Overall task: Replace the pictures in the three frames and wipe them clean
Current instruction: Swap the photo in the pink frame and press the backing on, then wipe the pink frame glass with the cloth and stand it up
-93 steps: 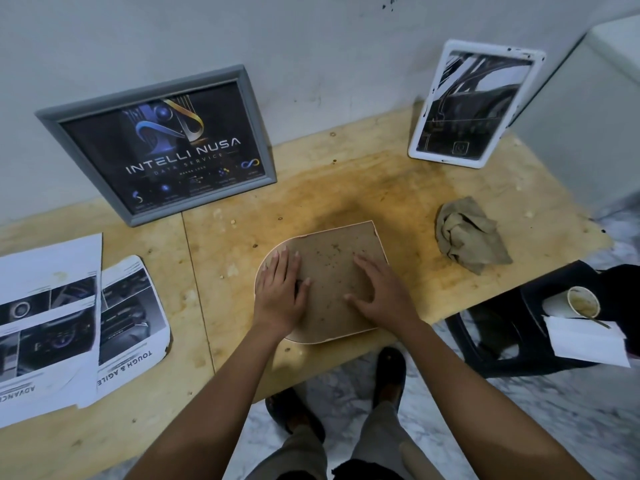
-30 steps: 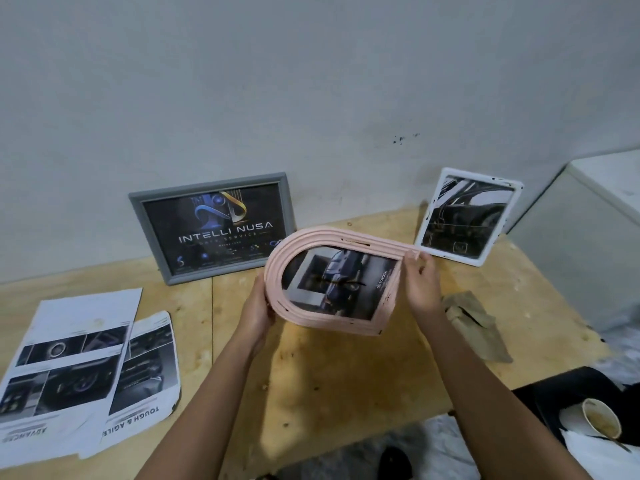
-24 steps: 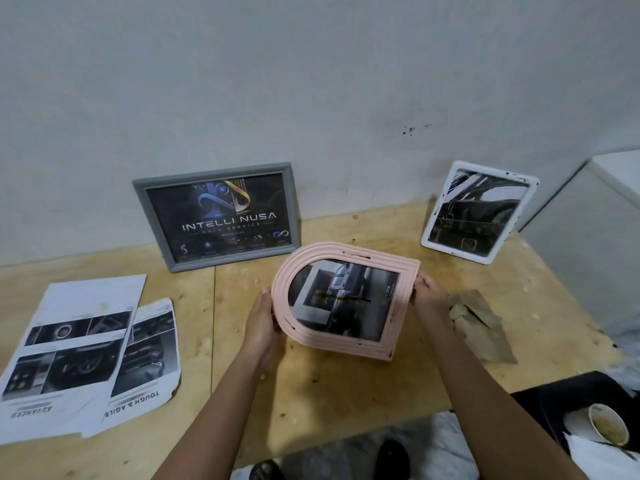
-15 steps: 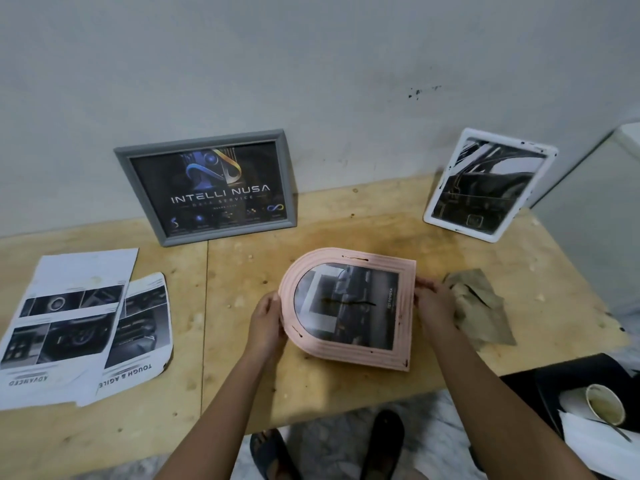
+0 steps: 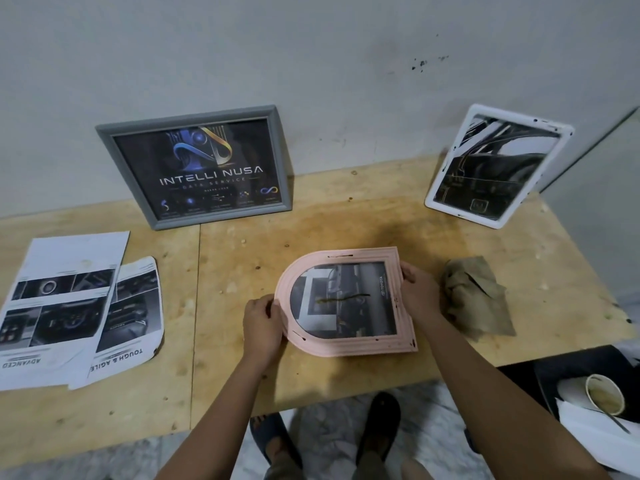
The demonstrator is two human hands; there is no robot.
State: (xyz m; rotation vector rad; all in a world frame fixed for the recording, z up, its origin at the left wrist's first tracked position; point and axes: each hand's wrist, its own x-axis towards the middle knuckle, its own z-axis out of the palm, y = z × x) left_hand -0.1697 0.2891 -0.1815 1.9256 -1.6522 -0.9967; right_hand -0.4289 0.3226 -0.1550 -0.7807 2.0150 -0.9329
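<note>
The pink arched frame (image 5: 360, 346) has been coming down: a second ago it was being held up in the air, and now it is lying face up low over the wooden table (image 5: 225, 265), near the front edge. I cannot tell whether it is fully resting on the wood. Its rounded end is pointing to 9 o'clock and its straight end to 3 o'clock.

The left hand (image 5: 261, 323) is gripping the rounded end, its fingers (image 5: 268, 308) curling close against the pink rim. The right hand (image 5: 419, 292) is gripping the straight end at 3 o'clock, the thumb (image 5: 405, 273) pressing on the front of the rim near the far corner while the other fingers are hiding beneath the frame. So the frame is sitting between the two hands, held at both ends.

A dark picture (image 5: 360, 317) is showing behind the glass, and a brownish streak (image 5: 343, 299) is running across the middle of it.

Just beyond the right hand, at 3 o'clock, a crumpled tan cloth (image 5: 476, 299) is lying on the table, apart from the frame. At 11 o'clock a grey frame (image 5: 187, 122) is leaning against the wall (image 5: 311, 64), and at 1 o'clock a white frame (image 5: 464, 214) is leaning there too. Well away at 9 o'clock, printed sheets (image 5: 62, 306) are lying overlapped. At 4 o'clock, off the table, a paper cup (image 5: 604, 393) is sitting.
</note>
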